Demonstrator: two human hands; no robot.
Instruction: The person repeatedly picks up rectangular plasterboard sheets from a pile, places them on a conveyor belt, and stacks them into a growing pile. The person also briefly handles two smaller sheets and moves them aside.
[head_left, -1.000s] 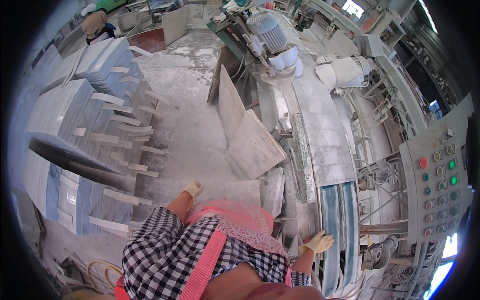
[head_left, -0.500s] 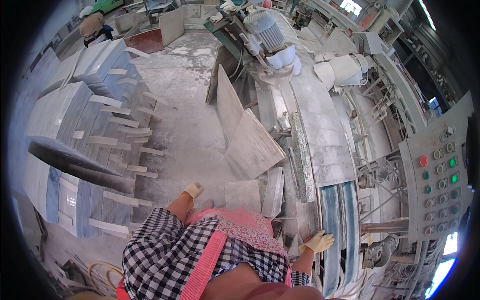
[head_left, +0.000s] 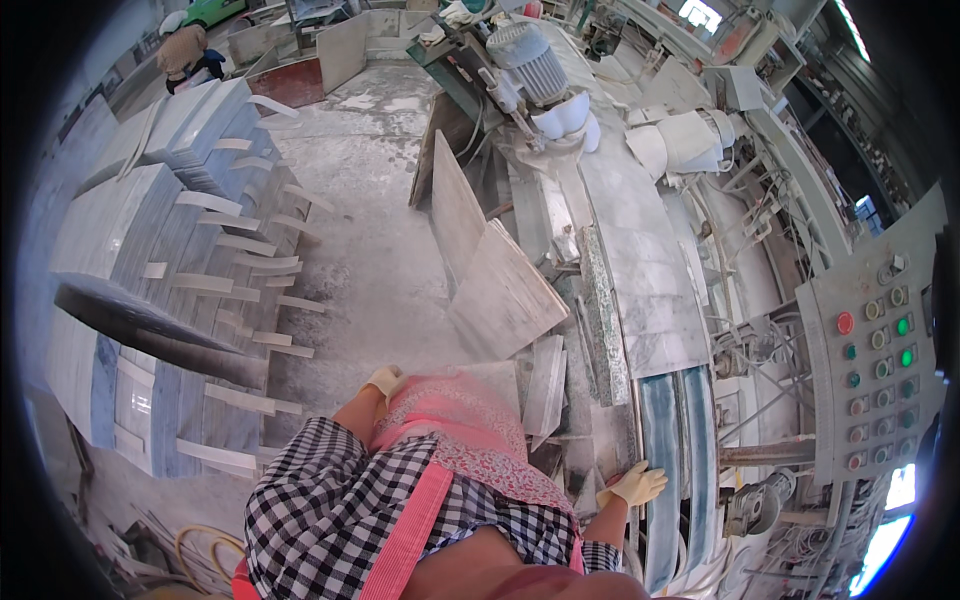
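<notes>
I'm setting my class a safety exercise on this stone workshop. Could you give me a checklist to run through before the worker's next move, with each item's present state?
1. Right grip, a cream-gloved hand, clear of the long blue-grey belt strip: not ok; its fingers are over the strip.
2. Left grip, also a cream-gloved hand, empty: cannot tell; it is partly hidden.
3. Pink patterned fabric apron away from the strip: ok; a gap shows.
4. Round red button on the grey control panel pressed: cannot tell.
5. Crouching co-worker away from the strip: ok; beyond the stacked grey slabs.
</notes>
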